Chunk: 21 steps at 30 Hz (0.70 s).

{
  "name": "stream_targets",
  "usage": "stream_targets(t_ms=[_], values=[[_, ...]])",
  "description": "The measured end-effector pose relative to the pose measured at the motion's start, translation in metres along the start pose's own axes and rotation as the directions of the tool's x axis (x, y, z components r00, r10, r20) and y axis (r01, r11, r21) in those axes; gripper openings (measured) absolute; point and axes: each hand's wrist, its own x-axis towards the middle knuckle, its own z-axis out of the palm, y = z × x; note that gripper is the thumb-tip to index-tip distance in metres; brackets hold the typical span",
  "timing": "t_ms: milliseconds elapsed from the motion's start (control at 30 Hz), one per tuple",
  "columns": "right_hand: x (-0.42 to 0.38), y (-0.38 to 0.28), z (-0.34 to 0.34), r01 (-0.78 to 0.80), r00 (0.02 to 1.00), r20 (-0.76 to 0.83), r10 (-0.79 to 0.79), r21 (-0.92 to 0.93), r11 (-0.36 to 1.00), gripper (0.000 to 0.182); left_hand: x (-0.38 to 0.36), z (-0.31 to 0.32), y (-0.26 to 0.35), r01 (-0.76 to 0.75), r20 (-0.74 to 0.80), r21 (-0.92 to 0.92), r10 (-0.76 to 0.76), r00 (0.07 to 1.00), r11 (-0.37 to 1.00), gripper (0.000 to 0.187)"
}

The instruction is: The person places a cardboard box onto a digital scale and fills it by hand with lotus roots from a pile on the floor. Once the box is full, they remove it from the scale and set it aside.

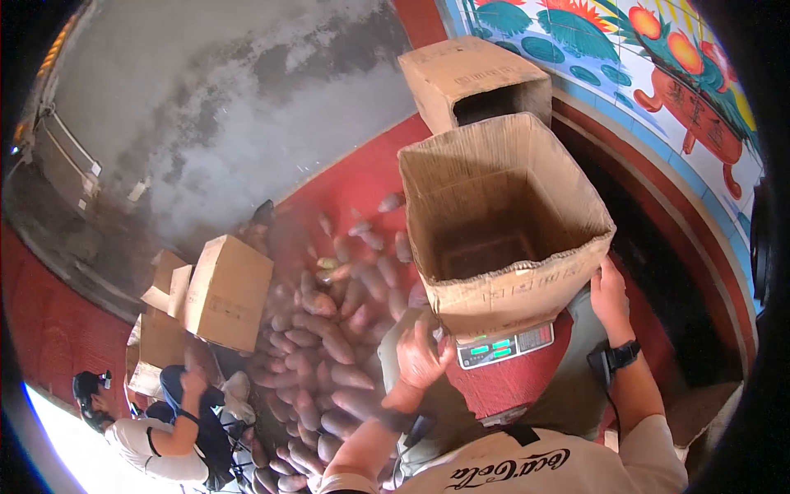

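Observation:
A large open cardboard box (510,222) stands in front of me on a digital weighing scale (505,346). Its inside shows bare walls and a darker bottom. The scale's green displays are lit below the box's near edge. At the box's lower left corner is my left hand (424,354), fingers curled in against the cardboard. My right hand (610,298) presses on the lower right side, its fingertips partly hidden by the box wall. Between them the two hands grip the box. To the left, many sweet potatoes (329,337) lie heaped on the red floor.
Another cardboard box (477,78) lies on its side behind mine. At left a co-worker (156,428) sits beside more cardboard boxes (229,292). A painted tile wall (658,74) rises at the right, a grey wall (222,107) at the back.

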Motion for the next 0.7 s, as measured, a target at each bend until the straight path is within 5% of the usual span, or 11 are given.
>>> stream_targets(t_ms=[333,700], values=[[0.002,-0.016,-0.009,-0.103,0.994,0.035,0.107,-0.104,0.989,0.026,-0.004,0.011,-0.003,0.106,0.018,0.022,-0.106,0.994,0.994,0.052],[0.003,0.005,-0.003,-0.001,0.997,0.083,0.007,-0.068,0.998,0.034,-0.008,0.023,0.008,0.232,-0.022,-0.062,-0.234,0.972,0.971,0.049]])
